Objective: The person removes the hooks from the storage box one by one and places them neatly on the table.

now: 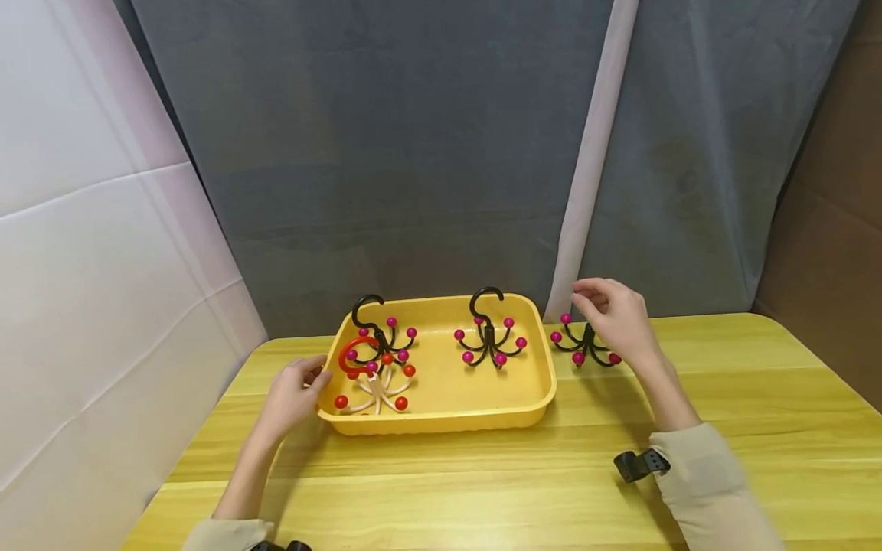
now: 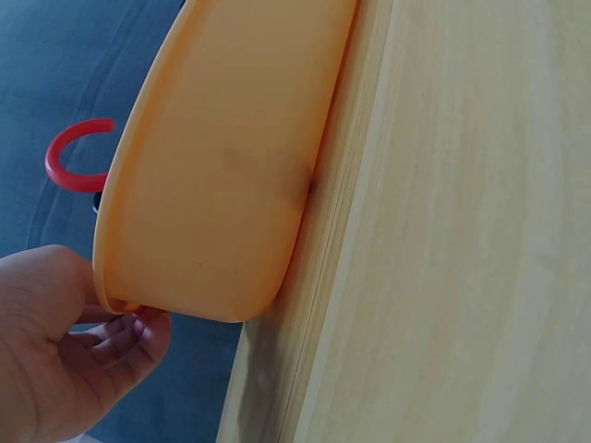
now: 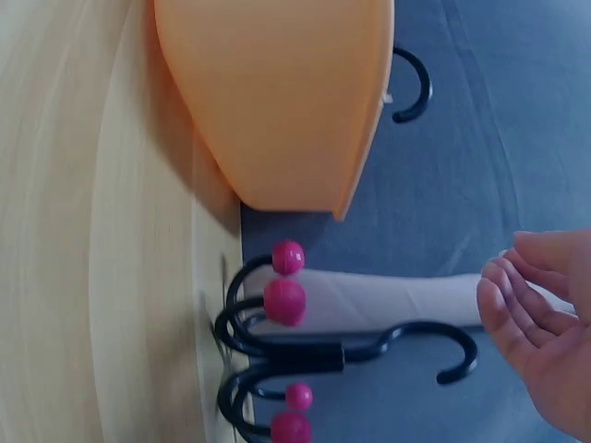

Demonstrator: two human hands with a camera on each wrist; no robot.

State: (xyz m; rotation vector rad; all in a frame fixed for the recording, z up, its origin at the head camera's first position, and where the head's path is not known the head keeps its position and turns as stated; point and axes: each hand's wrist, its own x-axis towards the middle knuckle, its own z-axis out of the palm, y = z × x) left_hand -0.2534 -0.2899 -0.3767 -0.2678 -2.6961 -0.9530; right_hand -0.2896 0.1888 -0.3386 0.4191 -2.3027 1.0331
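Observation:
My left hand [image 1: 295, 394] grips the left rim of a yellow plastic basin [image 1: 441, 421], fingers curled under the lip in the left wrist view. Inside it, a black multi-arm hook hanger [image 1: 488, 337] with pink ball tips stands at the right. Another black hook hanger [image 1: 380, 337] is at the back left, partly overlapped by a white hook hanger [image 1: 376, 389] with a red hook and red balls. Right of the basin, a third black hook hanger [image 3: 314, 356] stands on the table. Above its hook, apart from it, my right hand [image 1: 615, 317] holds nothing, fingers loosely bent.
The wood-grain table [image 1: 441, 490] runs under the basin, its back edge just behind it. A grey cloth [image 1: 413, 153] with a pale strip [image 1: 592, 153] hangs at the back. White cloth [image 1: 103, 268] stands on the left, a brown panel [image 1: 827, 229] on the right.

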